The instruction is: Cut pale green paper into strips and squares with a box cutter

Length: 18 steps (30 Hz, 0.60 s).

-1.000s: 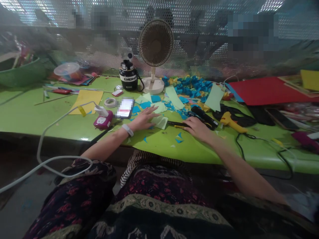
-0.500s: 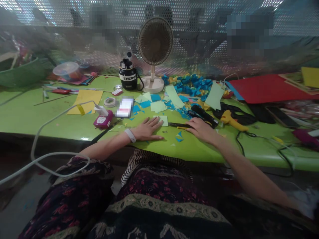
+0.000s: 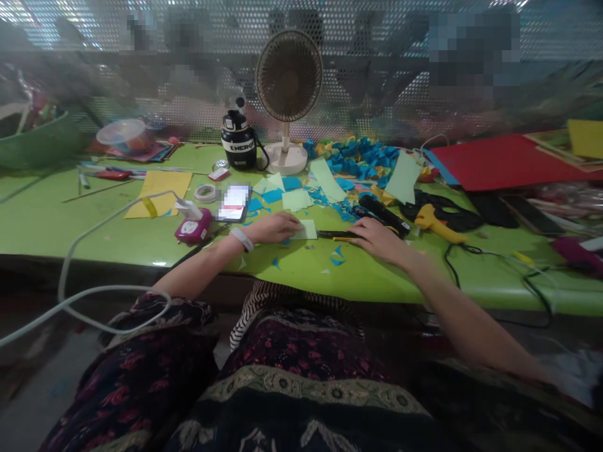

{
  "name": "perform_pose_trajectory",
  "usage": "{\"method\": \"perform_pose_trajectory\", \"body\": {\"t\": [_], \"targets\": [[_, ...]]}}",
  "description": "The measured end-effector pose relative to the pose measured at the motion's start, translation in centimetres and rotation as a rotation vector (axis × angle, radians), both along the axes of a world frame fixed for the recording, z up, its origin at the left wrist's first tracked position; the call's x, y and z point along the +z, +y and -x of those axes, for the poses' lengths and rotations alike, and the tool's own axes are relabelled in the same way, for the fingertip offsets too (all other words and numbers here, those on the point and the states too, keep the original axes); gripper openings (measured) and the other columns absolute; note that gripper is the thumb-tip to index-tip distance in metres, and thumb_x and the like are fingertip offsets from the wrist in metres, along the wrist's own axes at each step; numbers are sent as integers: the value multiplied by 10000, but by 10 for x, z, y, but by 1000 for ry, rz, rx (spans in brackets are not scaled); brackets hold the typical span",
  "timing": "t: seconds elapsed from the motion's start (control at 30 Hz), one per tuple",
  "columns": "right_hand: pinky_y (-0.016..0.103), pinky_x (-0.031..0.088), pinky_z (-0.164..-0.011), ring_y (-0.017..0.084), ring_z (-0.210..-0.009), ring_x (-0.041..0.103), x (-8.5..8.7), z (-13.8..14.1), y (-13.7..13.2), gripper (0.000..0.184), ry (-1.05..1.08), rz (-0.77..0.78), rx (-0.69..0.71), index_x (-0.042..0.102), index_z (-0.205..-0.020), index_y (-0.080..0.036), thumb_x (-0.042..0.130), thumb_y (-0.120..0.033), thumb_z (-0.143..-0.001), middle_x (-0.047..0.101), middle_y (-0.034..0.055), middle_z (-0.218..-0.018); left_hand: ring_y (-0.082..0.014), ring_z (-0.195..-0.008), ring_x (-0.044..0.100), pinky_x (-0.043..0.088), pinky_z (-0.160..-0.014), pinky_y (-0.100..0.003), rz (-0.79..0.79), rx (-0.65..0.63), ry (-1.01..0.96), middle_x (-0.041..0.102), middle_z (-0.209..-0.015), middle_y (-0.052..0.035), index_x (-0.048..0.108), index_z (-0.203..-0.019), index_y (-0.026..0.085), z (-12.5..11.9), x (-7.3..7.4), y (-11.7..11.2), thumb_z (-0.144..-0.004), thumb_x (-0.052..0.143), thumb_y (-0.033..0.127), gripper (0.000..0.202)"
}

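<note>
A small pale green paper piece lies on the table in front of me. My left hand is at its left edge, fingers drawn together and bent down on it; the fingertips are partly hidden. To the right of the paper, a long thin black tool lies flat, its kind unclear, with a thin yellow stick along its near side. My right hand has its fingers bent over the tool's right end. Small blue paper scraps lie nearer to me.
Behind my hands lie a phone, pale green strips and a blue paper heap. A fan and a black jug stand at the back. A yellow glue gun lies right; a white cable loops left.
My left hand has gone from spread flat to fingers drawn together at the paper's left edge, uncovering scraps below it. My right hand stays on the black tool.
</note>
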State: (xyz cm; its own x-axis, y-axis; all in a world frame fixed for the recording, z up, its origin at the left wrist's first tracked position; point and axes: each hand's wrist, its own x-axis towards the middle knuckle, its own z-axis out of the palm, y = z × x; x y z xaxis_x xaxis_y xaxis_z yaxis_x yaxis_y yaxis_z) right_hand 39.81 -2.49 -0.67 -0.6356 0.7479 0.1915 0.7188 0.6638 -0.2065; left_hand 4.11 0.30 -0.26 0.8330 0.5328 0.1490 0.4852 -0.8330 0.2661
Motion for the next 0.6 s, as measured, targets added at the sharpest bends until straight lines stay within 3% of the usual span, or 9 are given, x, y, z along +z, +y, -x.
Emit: {"method": "perform_pose_trajectory", "body": {"t": [0.1,0.27,0.6], "targets": [[478,525,-938,311,-1041,615,1,0,-1,405,-6,0,3,747,-1206,-203,456,-428,-1035,658,165,-1100,-222,-1255,625,486,-1092,-363,2,-6,-39,667,-1366,-118,708,-1302,211,6,-6,11,-1044,548,282,312],[483,522,-958,313,-1049,613,0,0,-6,419,-19,8,17,742,-1211,-190,458,-445,-1037,659,169,-1110,-221,-1349,567,417,-1162,-385,-17,16,-22,606,-1488,-95,649,-1401,228,7,-14,6,-1089,454,346,386],[487,516,-960,311,-1040,612,3,5,-12,449,-29,21,10,747,-1179,-195,422,-474,-1046,654,161,-1099,-187,-1505,427,325,-1220,-370,-52,66,161,479,-1615,-32,477,-1562,245,5,-9,-3,-1120,310,301,476]]}}
